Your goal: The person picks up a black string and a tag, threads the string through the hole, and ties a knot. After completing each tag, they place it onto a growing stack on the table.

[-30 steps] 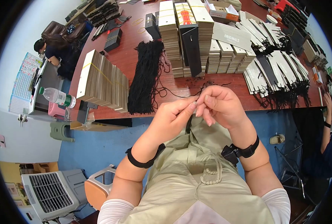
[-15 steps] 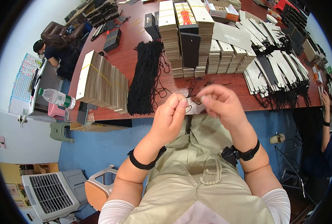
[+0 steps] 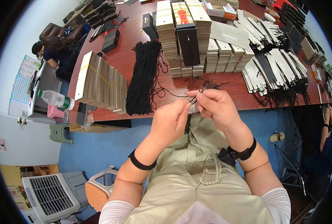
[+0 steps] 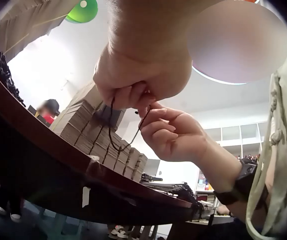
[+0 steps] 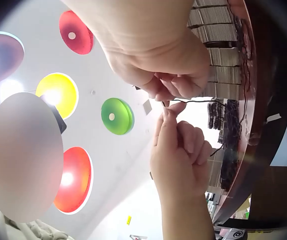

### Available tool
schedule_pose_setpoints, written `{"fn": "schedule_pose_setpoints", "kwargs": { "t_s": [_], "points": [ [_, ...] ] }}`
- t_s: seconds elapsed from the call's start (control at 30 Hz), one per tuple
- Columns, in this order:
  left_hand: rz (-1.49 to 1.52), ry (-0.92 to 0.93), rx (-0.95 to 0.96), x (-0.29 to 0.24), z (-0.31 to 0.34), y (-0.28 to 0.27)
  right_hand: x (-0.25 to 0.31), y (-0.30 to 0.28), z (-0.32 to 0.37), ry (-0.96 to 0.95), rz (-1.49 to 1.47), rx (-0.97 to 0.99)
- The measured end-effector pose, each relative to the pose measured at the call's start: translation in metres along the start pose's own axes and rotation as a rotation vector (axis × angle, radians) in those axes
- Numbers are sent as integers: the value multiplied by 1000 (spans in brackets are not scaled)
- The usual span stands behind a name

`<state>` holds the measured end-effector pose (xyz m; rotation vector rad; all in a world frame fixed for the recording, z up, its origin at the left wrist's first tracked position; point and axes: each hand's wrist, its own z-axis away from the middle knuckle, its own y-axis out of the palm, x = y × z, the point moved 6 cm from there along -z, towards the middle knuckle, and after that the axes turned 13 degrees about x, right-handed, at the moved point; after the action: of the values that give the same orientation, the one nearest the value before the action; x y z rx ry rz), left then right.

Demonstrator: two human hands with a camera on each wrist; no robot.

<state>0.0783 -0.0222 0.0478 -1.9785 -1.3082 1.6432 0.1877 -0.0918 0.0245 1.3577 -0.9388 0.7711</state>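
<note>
A thin black cord (image 4: 114, 142) runs between the two hands and hangs in a loop below them in the left wrist view. The left hand (image 3: 169, 121) pinches the cord between thumb and curled fingers. Close beside it, the right hand (image 3: 217, 108) pinches another part of the cord, with a short dark end showing above its fingertips. Both hands are above the table's near edge. To their left lies a bundle of black cords (image 3: 143, 78). Beyond the hands, a dark tag (image 3: 188, 46) leans on tall stacks of tags (image 3: 168, 41).
A banded stack of tags (image 3: 98, 82) stands on the left of the red-brown table (image 3: 117, 46), near a plastic bottle (image 3: 56, 99). Corded white tags (image 3: 281, 71) lie at the right. Loose cord pieces (image 3: 210, 83) are just beyond the hands. People sit at both sides.
The right hand has come back toward the left hand and now pinches the cord. The dark tag on the stacks, tilted a second ago, leans more upright. The head view has shifted slightly.
</note>
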Motion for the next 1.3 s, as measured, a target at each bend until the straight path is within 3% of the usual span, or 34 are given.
{"fn": "schedule_pose_setpoints", "kwargs": {
  "t_s": [0.3, 0.4, 0.5, 0.6, 0.73, 0.8, 1.0, 1.1, 1.3],
  "points": [
    [97, -10, 88, 2, 1, 2, -3, -6, -1, -79, -24, 53],
    [58, 115, 56, 1, -1, 1, 4, -5, -4, -258, 231, 75],
    [678, 88, -26, 4, -4, 7, 7, 4, -2, -304, 349, 69],
    [1010, 96, 95, 1, -11, 13, 10, 10, -6, -367, 473, 92],
    [1307, -74, 145, 16, -10, 30, 6, 7, -5, -220, 220, 43],
    [1192, -110, 119, 17, -6, 29, 7, -2, -7, -284, 361, -7],
    [1012, -248, -15, 27, -3, 22, -1, -12, -7, -251, 386, -166],
    [952, -264, -48, 33, -1, 20, -3, -24, -6, -263, 304, -235],
    [1048, -300, -81, 37, -2, 21, -3, -14, -7, -174, 80, -152]
  ]
}}
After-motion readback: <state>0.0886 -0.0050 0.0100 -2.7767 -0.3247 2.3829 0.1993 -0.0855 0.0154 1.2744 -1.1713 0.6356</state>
